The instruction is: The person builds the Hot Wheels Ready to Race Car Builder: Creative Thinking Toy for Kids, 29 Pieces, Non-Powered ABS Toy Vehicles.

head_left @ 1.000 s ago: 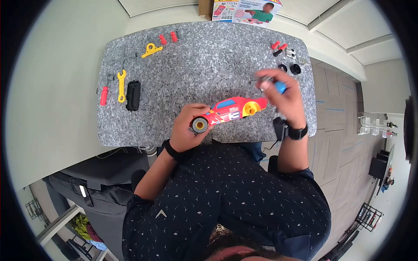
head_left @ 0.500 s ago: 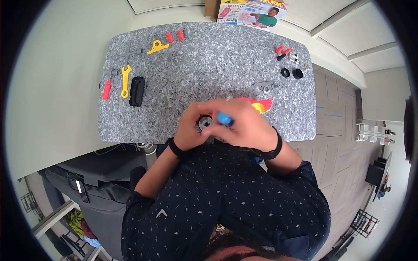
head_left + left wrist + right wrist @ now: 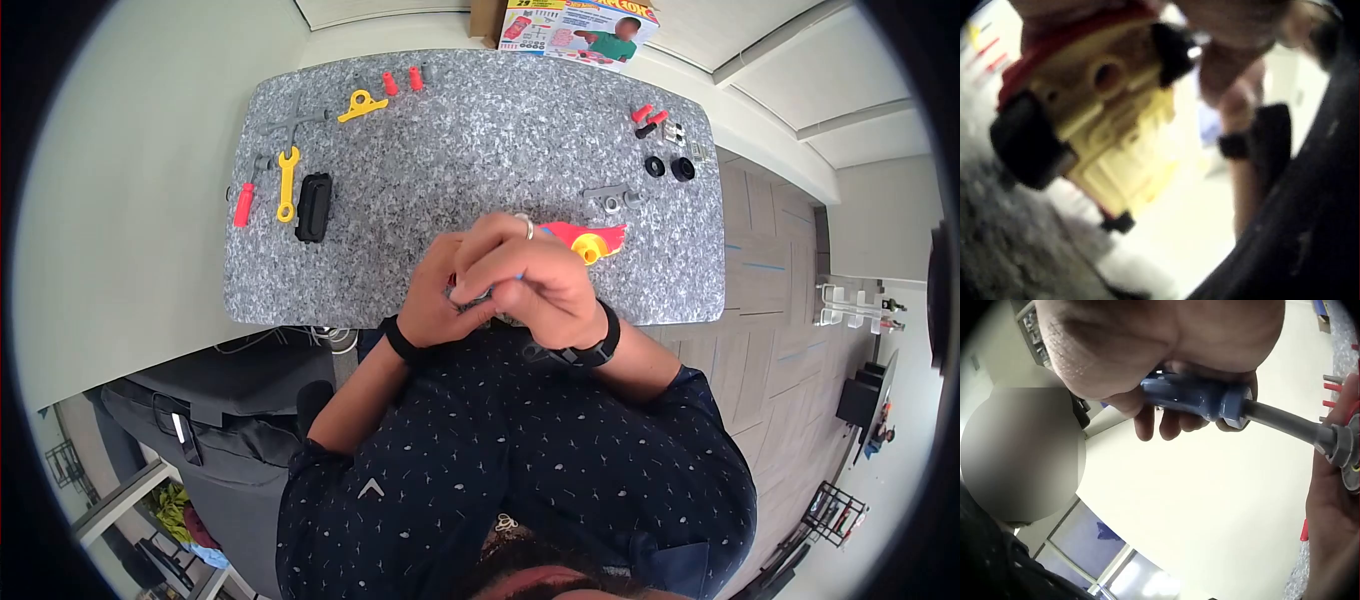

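My left hand (image 3: 430, 300) holds a red toy race car (image 3: 612, 235), with its near end between both hands. In the left wrist view its yellow underside (image 3: 1094, 165) shows, with black wheels (image 3: 1025, 144) at the corners. My right hand (image 3: 545, 285) grips the blue handle of a toy screwdriver (image 3: 1194, 397), fingers curled round it. The grey shaft (image 3: 1282, 422) runs to a grey round piece (image 3: 1341, 447) at the car's wheel, beside the left hand. From the head view, the fingers cover most of the screwdriver and that wheel.
A grey part (image 3: 610, 203) lies just beyond the car. Loose black tyres (image 3: 683, 169) and small red pieces (image 3: 642, 113) are at the far right. Leftward lie a black tray-like part (image 3: 314, 208), a yellow wrench (image 3: 287, 185) and a red-handled hammer (image 3: 244, 204). A box (image 3: 580, 32) stands behind.
The right hand has carried the screwdriver leftward from the table's right side to the wheel by the left hand. Its fingers have since turned over the handle. The left hand has stayed on the car.
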